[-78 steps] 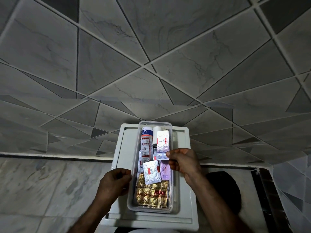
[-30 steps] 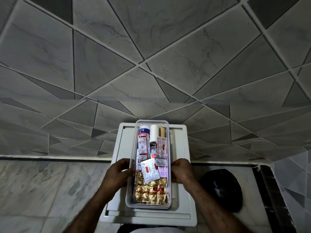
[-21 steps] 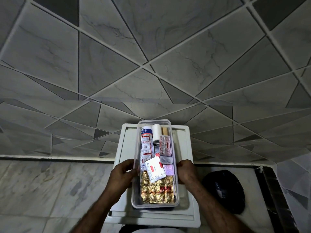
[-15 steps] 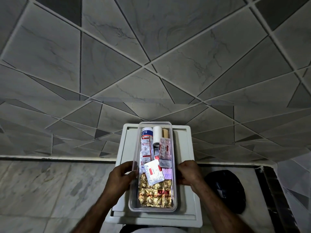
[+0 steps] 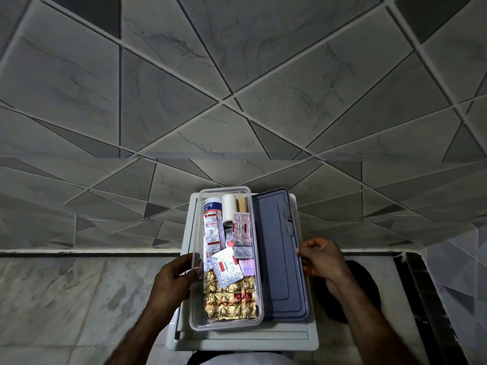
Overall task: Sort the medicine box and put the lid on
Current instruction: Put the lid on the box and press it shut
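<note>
A clear plastic medicine box (image 5: 196,318) stands on a white stool top (image 5: 242,341). It holds gold foil strips (image 5: 232,299) at the near end, several white and pink blister packs (image 5: 241,230) in the middle, and a tube and a white roll (image 5: 228,209) at the far end. A bluish-grey lid (image 5: 279,259) lies flat on the stool, right of the box. My left hand (image 5: 175,280) grips the box's left wall. My right hand (image 5: 322,262) pinches the lid's right edge.
The stool stands on a pale marble floor against a wall of grey triangular tiles. A round black object (image 5: 363,291) lies on the floor just right of the stool, under my right forearm.
The box has shifted to the left side of the stool. My right hand left the box's right wall and now holds the lid, which has come into view beside the box.
</note>
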Tool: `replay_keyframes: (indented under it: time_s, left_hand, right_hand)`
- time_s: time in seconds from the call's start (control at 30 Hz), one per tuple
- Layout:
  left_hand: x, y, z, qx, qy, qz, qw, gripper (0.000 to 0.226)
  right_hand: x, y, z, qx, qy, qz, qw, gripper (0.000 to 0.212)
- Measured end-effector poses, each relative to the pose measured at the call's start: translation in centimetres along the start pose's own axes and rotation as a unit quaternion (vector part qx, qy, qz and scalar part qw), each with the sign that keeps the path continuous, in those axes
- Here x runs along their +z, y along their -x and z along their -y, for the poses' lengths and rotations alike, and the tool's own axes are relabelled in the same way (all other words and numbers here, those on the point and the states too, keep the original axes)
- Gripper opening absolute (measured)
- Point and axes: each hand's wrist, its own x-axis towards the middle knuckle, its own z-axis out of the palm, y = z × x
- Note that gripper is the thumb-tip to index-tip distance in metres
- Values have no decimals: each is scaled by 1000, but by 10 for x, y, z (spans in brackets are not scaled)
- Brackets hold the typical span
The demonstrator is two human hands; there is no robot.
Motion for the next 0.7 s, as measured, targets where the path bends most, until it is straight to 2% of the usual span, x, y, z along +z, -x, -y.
replay_keyframes:
  time_s: [0.27,0.47,0.7]
  left_hand:
    - [10,2,-3,0,-8,9,1000,27]
    - [8,1,-2,-1,-14,10,1000,29]
    - [5,-5,1,7,-20,5,1000,30]
  right_hand:
    - [-9,0,11,-39,2,-20,999,21]
    - [-18,-5,-2,0,-4,-19,1000,14]
    - [-5,-12,-23,32,77,-25,996,17]
